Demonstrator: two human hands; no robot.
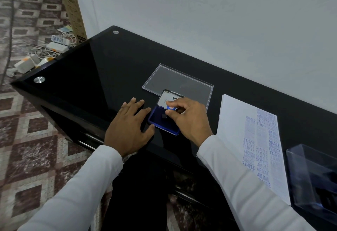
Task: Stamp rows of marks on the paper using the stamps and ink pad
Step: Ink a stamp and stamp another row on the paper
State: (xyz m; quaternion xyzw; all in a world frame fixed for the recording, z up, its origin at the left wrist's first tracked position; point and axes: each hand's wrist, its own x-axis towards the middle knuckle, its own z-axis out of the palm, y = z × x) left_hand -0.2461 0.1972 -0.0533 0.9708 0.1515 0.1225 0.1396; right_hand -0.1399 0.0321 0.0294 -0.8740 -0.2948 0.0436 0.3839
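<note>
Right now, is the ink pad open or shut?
Open. The ink pad has its lid swung up behind the blue tray, and the right hand holds a stamp over the exposed pad.

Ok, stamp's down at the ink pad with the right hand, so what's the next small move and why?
Probably lift the stamp straight off the ink pad and carry it right to the paper. The right hand pinches it over the open pad, the left hand lies flat beside the pad, and the sheet's left side looks unstamped.
</note>
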